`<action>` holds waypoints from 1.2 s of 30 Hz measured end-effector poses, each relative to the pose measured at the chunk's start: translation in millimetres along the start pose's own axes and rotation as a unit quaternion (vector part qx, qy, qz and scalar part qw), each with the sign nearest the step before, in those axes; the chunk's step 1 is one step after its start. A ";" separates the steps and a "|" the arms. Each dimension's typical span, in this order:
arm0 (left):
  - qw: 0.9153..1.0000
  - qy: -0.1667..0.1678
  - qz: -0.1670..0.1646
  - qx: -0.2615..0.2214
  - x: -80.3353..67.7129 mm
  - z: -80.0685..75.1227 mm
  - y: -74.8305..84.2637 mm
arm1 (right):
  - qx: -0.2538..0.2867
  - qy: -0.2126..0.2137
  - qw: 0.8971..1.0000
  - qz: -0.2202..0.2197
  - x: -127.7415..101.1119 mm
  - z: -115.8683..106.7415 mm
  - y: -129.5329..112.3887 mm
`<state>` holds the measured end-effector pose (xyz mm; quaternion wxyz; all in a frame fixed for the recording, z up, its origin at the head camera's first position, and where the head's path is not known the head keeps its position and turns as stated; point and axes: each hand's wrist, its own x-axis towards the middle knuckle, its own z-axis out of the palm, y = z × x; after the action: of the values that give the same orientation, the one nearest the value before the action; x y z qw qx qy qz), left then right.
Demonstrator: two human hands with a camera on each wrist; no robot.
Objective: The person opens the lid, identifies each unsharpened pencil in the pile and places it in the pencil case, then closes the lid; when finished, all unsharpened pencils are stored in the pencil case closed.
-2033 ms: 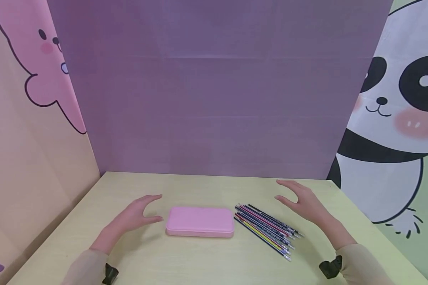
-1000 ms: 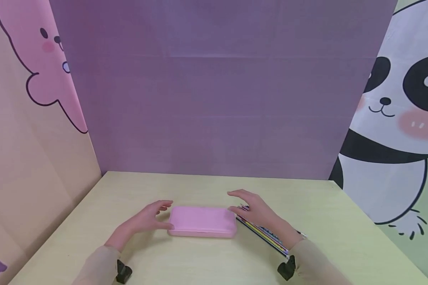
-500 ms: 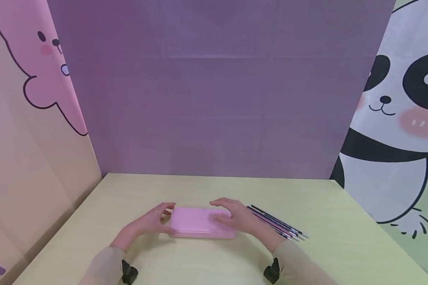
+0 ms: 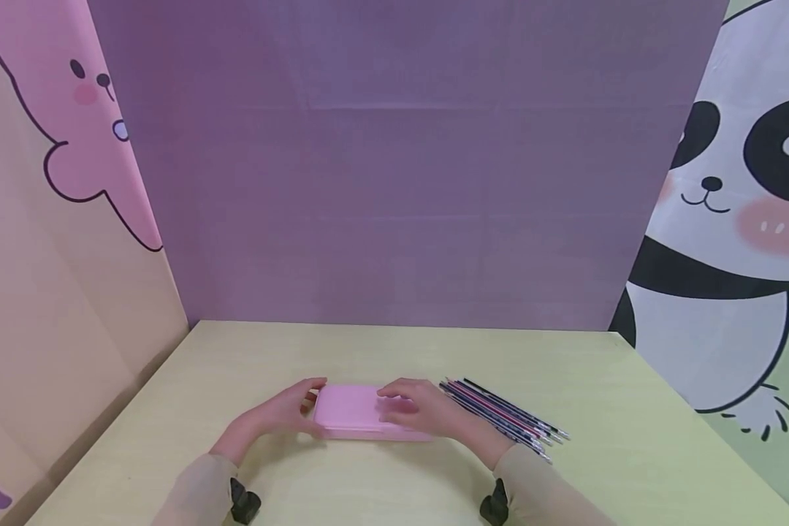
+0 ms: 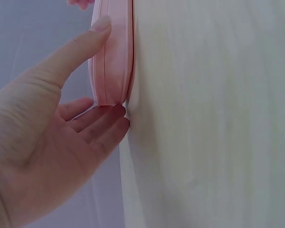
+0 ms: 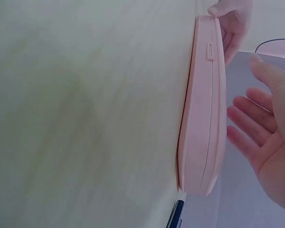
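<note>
A closed pink pencil case (image 4: 347, 409) lies flat on the table. At its left end is my left hand (image 4: 283, 413); the left wrist view shows the thumb (image 5: 97, 33) on the case's front side and the fingers (image 5: 102, 126) bent around the end. My right hand (image 4: 427, 409) hovers over the right part of the lid. In the right wrist view its fingers (image 6: 251, 114) are loosely bent, apart from the case, and hold nothing. A small latch (image 6: 210, 52) shows on the front side. Several pencils (image 4: 500, 413) lie in a bundle right of the case, partly hidden by my right forearm.
The pale wooden table (image 4: 263, 351) ends at a purple backdrop (image 4: 394, 219). Printed wall panels with a pink animal (image 4: 72, 131) and a panda (image 4: 749, 219) stand at either side. A small black device (image 4: 245, 502) is on each wrist.
My left hand has moved right onto the case's left end. From beyond the pencils, my right hand has come left over the lid. Case and pencils stay in place.
</note>
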<state>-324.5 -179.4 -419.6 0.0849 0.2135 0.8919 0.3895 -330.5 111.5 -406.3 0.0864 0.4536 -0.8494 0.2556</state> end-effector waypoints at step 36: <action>1.000 0.010 -0.023 -0.018 7.4 -5.3 -9.9 | 0.000 0.005 0.999 0.045 3.8 -6.0 -3.0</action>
<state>-335.9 -185.6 -423.1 0.0885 0.1878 0.8900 0.4059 -330.7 110.4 -398.6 0.0790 0.4139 -0.8685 0.2610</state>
